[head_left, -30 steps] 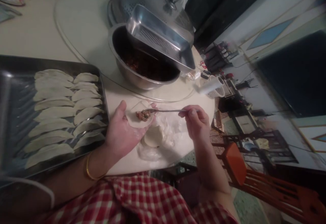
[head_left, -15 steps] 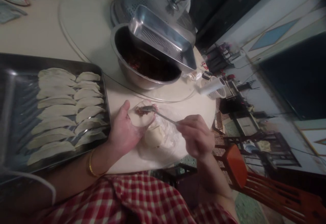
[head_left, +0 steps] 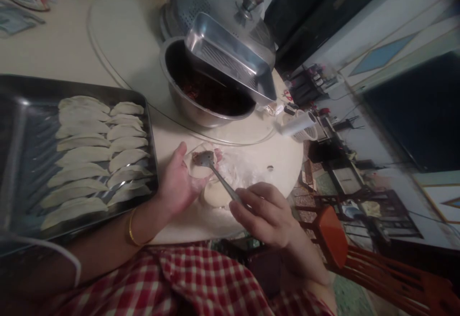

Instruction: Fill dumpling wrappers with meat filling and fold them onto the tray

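On the palm and fingers of my left hand (head_left: 178, 182) rests a round dumpling wrapper (head_left: 201, 168) with dark meat filling (head_left: 196, 158) on it. My right hand (head_left: 264, 213) grips a metal spoon (head_left: 223, 182) by its handle, and the spoon's bowl lies against the filling. Just below the wrapper, a stack of pale wrappers (head_left: 214, 195) sits on a clear plastic bag (head_left: 237, 170). Left of my left hand, a metal tray (head_left: 25, 163) holds two columns of folded dumplings (head_left: 82, 154).
A steel bowl (head_left: 201, 119) of dark filling stands ahead, with a small metal tray (head_left: 230, 62) resting across its rim. Behind them is a large perforated metal pot or lid (head_left: 215, 0). A white basket (head_left: 305, 131) is at the table's right edge, an orange chair (head_left: 330, 234) beyond.
My right hand has moved down and left, turning the spoon so its handle points more toward me. The spoon's bowl stays at the filling, and my left hand keeps the wrapper.
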The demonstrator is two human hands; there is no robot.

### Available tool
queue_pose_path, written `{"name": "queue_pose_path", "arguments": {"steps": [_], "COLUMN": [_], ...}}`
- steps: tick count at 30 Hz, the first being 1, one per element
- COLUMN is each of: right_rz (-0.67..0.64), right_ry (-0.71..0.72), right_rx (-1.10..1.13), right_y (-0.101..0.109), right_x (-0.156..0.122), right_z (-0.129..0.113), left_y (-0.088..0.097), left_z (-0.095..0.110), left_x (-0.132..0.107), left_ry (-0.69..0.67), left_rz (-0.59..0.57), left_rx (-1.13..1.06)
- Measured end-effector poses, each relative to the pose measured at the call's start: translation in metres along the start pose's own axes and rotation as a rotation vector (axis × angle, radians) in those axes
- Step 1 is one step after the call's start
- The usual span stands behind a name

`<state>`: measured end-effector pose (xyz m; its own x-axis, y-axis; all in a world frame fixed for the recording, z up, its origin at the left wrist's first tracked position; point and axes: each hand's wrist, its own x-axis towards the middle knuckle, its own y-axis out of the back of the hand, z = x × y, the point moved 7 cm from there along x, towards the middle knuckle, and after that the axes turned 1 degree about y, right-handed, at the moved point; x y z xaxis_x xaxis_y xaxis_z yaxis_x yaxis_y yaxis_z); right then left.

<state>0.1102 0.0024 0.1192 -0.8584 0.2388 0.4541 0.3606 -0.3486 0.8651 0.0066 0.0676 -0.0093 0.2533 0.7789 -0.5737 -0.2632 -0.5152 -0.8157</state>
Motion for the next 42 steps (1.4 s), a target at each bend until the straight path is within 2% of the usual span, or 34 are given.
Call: {"name": "queue_pose_path", "arguments": {"steps": [5,9,15,18,23,28,32,38,42], "right_rz": [0.009,0.217,0.479,0.537,0.466,0.387,0.414,0.557,0.546], "right_ry": [-0.107,-0.164,-0.501,-0.564,-0.465,-0.383,-0.435,-0.646,-0.665], "right_rx": [0.038,0.117,0.269,0.326,0.354,0.367,0.349,0.274,0.229], "right_y": [0.001,0.002,-0.002,0.002,0.002,-0.011,-0.014,-0.008,-0.016], "right_x": [-0.005,-0.021,-0.052,-0.062,-0.068,-0.063,-0.062,-0.073,-0.069], "right_z": [0.002,0.009,0.041,0.048,0.041,0.033,0.034,0.034,0.029], "left_y": [0.004,0.007,0.009,0.006,0.005,0.008,0.009,0.012,0.013], "left_z": [-0.002,-0.004,-0.005,-0.004,-0.007,-0.006,-0.007,-0.004,-0.004], "left_x": [0.002,0.006,0.007,0.007,0.007,0.007,0.009,0.011,0.012], "left_ry": [0.005,0.019,0.039,0.047,0.088,0.027,0.022,-0.013,-0.020], "left_rz": [0.044,0.003,-0.018,-0.043,-0.048,-0.032,-0.048,-0.022,-0.025], "left_rx": [0.012,0.028,0.025,0.012,0.029,0.088,0.078,0.019,0.003]}}
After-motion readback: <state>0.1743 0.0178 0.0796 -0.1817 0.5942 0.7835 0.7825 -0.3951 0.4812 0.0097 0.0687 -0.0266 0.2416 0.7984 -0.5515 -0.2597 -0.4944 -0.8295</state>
